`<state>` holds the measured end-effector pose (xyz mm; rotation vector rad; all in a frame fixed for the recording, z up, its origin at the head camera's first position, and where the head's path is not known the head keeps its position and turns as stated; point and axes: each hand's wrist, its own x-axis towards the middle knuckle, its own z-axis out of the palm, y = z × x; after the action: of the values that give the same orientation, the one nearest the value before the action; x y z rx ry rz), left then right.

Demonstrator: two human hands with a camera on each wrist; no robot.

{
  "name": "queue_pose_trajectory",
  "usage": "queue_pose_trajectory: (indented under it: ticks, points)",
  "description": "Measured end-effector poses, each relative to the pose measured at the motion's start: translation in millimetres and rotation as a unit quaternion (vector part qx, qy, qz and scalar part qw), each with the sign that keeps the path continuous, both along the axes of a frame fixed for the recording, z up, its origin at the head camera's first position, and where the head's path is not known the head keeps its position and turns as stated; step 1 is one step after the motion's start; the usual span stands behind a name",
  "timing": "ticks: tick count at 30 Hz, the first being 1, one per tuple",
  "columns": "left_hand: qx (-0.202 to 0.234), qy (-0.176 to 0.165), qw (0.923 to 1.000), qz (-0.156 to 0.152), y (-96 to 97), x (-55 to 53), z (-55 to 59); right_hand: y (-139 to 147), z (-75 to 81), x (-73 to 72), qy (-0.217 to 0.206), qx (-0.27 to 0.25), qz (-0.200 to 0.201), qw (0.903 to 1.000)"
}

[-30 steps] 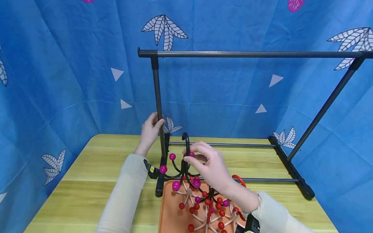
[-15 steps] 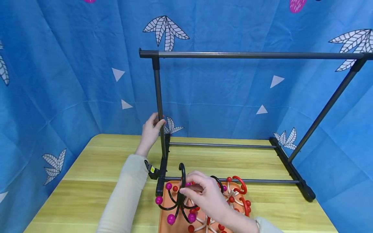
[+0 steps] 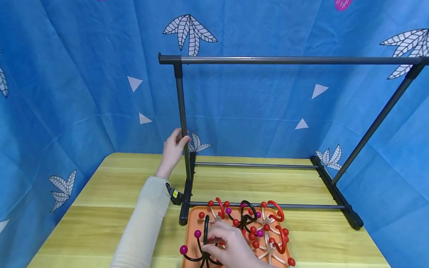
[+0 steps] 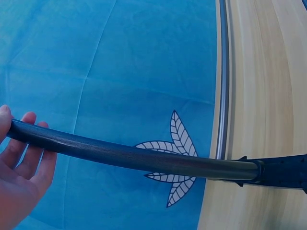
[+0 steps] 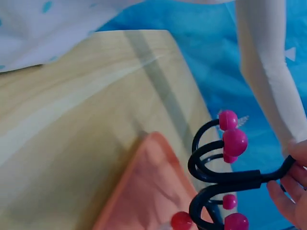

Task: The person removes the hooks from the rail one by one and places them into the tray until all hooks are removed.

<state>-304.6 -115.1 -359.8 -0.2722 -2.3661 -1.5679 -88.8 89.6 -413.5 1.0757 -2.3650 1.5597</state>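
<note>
1. Surrounding the scene on three sides, a blue fabric backdrop printed with white leaves and triangles (image 3: 83, 93) hangs behind everything.
2. Spreading below it lies a pale yellow wooden table (image 3: 110, 193), which carries all the smaller things.
3. Standing on that table is a dark grey metal clothes rack with a long top rail (image 3: 285, 60); its left upright post (image 3: 181, 111) rises from a black foot.
4. Curling round that post about halfway up, the left hand (image 3: 172, 149) grips it with fingers and thumb closed about the tube; the left wrist view shows the fingers (image 4: 26, 158) wrapped behind the bar.
5. Sitting at the near edge of the table, just in front of the rack's front bottom bar, an orange plastic tray (image 3: 192, 227) holds a tangle of red, cream and black hook hangers with ball tips (image 3: 264, 230).
6. Pinching the stem of a black multi-arm hook hanger with magenta ball tips (image 3: 201, 242), the right hand (image 3: 231, 249) holds it low over the tray's near left corner; the right wrist view shows fingertips (image 5: 292, 187) closed on its curved top.
</note>
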Motion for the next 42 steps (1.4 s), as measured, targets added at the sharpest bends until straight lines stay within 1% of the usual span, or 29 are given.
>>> queue_pose_trajectory:
  ticks: [4,8,9,14,21,24,25,26,29,31,32,35,36,38,40,42]
  points:
    - [-0.001,-0.001,1.0000,-0.002,-1.1,1.1,0.3,-2.7,-14.7,3.6,0.034,0.020,0.004,0.9992]
    - [0.002,0.002,1.0000,-0.007,-2.0,1.7,0.2,-5.9,-26.0,7.4,0.074,0.051,-0.010,0.9959]
    - [0.002,0.002,1.0000,-0.007,-2.2,1.6,0.1,-6.3,-28.6,8.6,0.078,0.058,-0.014,0.9952]
    - [0.000,-0.003,1.0000,-0.005,-3.0,1.8,-0.7,-7.6,-40.4,14.5,0.074,0.082,-0.031,0.9934]
    - [-0.004,-0.008,1.0000,-0.001,-3.8,2.8,-2.6,-11.3,-63.1,20.0,0.077,0.063,-0.069,0.9927]
    - [-0.004,-0.005,1.0000,0.002,-4.0,3.2,-3.6,-11.9,-69.5,19.7,0.081,0.053,-0.077,0.9923]
    - [-0.005,-0.003,1.0000,0.004,-4.1,3.2,-3.9,-12.4,-70.0,19.9,0.077,0.052,-0.079,0.9925]
    - [-0.005,-0.001,1.0000,0.006,-4.0,3.2,-4.3,-12.9,-70.0,20.2,0.069,0.051,-0.081,0.9929]
    - [-0.007,0.005,0.9999,0.011,-3.4,3.7,-4.9,-14.6,-66.4,21.7,0.027,0.054,-0.088,0.9943]
    - [-0.010,0.008,0.9998,0.017,-2.6,4.1,-4.7,-15.6,-62.5,22.6,-0.014,0.053,-0.091,0.9944]
    - [-0.011,0.009,0.9997,0.019,-2.2,4.3,-4.6,-15.9,-60.2,23.1,-0.030,0.050,-0.092,0.9940]
    - [-0.021,0.014,0.9994,0.024,-1.1,5.5,-3.1,-16.9,-51.1,23.8,-0.062,0.036,-0.097,0.9927]
    - [-0.026,0.015,0.9993,0.024,-0.9,6.0,-2.4,-16.9,-47.0,23.7,-0.081,0.029,-0.095,0.9917]
    - [-0.048,0.018,0.9983,0.027,-1.2,6.9,-0.8,-16.2,-37.7,23.0,-0.094,0.017,-0.101,0.9903]
    - [-0.086,0.021,0.9956,0.032,-2.1,8.1,0.7,-13.9,-26.9,20.8,-0.096,0.008,-0.106,0.9898]
    - [-0.133,0.026,0.9898,0.044,-3.8,10.0,1.7,-9.5,-14.6,15.8,-0.068,0.005,-0.110,0.9916]
